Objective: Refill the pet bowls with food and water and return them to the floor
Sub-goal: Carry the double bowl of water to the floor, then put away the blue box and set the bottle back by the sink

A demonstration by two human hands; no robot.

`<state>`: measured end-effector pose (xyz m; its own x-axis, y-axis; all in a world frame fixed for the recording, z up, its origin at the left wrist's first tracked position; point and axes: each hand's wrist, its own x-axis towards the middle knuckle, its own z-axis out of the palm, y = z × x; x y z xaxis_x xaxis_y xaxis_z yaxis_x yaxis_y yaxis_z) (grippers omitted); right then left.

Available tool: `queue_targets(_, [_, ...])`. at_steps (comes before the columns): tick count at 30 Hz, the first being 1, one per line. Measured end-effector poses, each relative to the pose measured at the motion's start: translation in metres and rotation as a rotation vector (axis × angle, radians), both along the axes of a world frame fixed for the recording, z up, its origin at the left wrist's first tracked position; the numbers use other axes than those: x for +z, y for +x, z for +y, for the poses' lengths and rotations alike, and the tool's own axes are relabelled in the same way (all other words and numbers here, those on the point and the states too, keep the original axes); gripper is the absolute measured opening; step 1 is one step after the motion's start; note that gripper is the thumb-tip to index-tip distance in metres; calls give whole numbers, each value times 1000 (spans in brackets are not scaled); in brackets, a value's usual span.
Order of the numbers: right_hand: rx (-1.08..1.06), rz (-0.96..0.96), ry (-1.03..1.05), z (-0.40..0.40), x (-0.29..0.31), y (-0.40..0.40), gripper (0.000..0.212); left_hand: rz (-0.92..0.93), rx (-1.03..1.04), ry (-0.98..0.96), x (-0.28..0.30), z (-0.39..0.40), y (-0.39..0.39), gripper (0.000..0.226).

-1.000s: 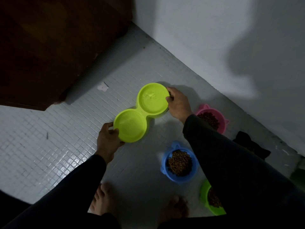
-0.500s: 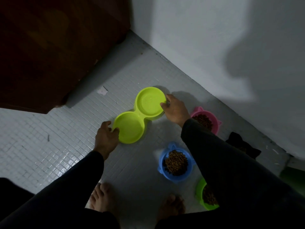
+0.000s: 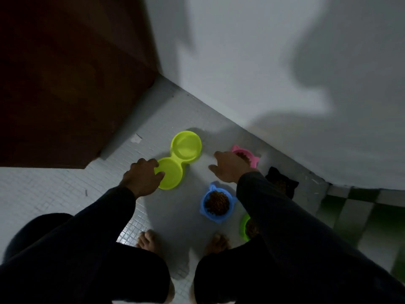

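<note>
A lime-green double bowl (image 3: pixel 188 137) lies flat on the white tiled floor near the wall corner. Its far cup shows a pale sheen; I cannot tell what the cups hold. My left hand (image 3: pixel 141 175) is at the near cup, with fingers curled over its rim. My right hand (image 3: pixel 228 168) hovers to the right of the bowl, apart from it, fingers spread and holding nothing. A blue bowl (image 3: pixel 205 207), a pink bowl (image 3: pixel 254 162) and a green bowl (image 3: pixel 242 227) on the floor each hold brown kibble.
A black bowl (image 3: pixel 285 183) sits by the wall behind my right arm. A dark wooden door (image 3: pixel 65 84) stands to the left, the white wall (image 3: pixel 263 73) behind. My bare feet (image 3: pixel 149 240) stand close to the bowls. Green-checked tiles (image 3: pixel 361 216) lie right.
The double bowl has come down onto the floor. My right hand let go of the far cup and drew back to the right. My left hand stays at the near rim.
</note>
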<state>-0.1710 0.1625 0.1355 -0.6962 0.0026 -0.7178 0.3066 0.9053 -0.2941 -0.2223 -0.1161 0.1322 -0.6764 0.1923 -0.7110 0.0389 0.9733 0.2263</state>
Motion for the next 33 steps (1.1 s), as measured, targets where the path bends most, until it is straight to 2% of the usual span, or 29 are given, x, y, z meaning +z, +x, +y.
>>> queue_targets(9, [-91,-83,3,0,176,49,48,-91,-170,23,179,14,9,50])
queue_targets(14, [-151,-67,-7,0,287,74,41,-94,-268,39,287,20,19,50])
queue_targets(17, [-170,-54,10,-1,352,88,36,-61,-308,47,347,23,21,52])
queue_targets(21, [-217,42,35,1,438,105,42,15,-391,55,417,29,23,56])
queue_targets(26, [-246,118,81,15,526,115,29,137,-502,47,504,52,24,56])
queue_targets(30, [-287,166,142,31,578,122,46,217,-553,46,562,78,20,55])
queue_targets(33, [-325,227,201,41,610,127,49,281,-596,72,599,98,16,53])
